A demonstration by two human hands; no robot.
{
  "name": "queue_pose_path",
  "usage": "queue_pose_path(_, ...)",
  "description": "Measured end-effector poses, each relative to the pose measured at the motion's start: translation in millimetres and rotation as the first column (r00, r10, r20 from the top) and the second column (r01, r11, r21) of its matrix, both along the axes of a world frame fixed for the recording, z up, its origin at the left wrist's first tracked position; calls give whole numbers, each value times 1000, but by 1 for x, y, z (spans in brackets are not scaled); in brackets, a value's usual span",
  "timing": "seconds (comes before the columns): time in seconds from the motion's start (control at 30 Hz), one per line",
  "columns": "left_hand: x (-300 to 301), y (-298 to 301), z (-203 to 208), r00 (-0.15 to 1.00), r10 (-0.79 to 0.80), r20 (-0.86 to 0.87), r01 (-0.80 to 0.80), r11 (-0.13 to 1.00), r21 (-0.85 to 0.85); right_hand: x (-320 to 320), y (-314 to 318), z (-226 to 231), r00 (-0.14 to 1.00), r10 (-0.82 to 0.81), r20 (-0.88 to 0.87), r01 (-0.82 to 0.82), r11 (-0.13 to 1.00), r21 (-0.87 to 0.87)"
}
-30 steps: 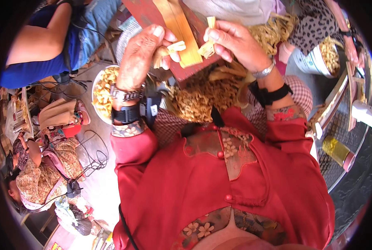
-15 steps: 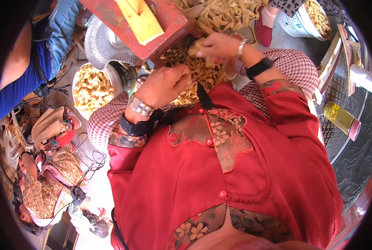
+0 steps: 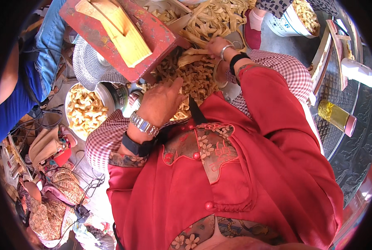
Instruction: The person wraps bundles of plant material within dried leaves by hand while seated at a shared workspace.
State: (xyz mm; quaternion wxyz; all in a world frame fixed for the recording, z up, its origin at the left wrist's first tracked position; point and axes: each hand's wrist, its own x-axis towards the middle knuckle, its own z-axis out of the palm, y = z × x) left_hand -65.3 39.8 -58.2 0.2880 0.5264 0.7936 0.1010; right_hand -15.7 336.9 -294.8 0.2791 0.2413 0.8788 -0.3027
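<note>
My left hand (image 3: 161, 101) is over the near left edge of a heap of small, curled tan pieces (image 3: 196, 81), back of the hand up. Two of its fingertips stand apart with nothing visible between them; the other fingers are hidden. My right hand (image 3: 220, 48) reaches beyond the heap, its fingers bent around the ends of long tan dried-looking strips (image 3: 196, 55). Just past it lies a larger pile of the same long strips (image 3: 219, 18). How many strips the right hand holds is hidden.
A worn red stool (image 3: 146, 35) with a yellow wooden block (image 3: 129, 46) stands ahead on the left. A white bucket of curled pieces (image 3: 86, 110) is at left, another bucket (image 3: 290, 21) at far right. A bottle of yellow liquid (image 3: 336, 116) lies right. Other people sit nearby.
My right hand has moved away from the left one and out to the long strips. The left hand's fingertips have come apart. The view has shifted slightly.
</note>
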Motion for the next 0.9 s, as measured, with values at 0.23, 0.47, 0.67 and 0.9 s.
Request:
queue_pose_path(0.23, -1, 5, 2, 997, 33, 65, -33, 999, -9, 5, 2, -6, 909, -396, -130, 412, 901, 135)
queue_pose_path(0.47, -6, 15, -2, 989, 51, 140, -45, 998, -50, 1, -19, -36, 902, -182, -391, 247, 961, 123)
queue_pose_path(0.67, -10, 20, -7, 988, 79, 134, -65, 992, -103, -14, -20, -34, 984, -66, -166, 83, 992, 96)
queue_pose_path(0.9, -15, 21, -12, 989, 78, 129, -66, 993, -95, -30, -24, -44, 975, -204, -84, 206, 978, 26)
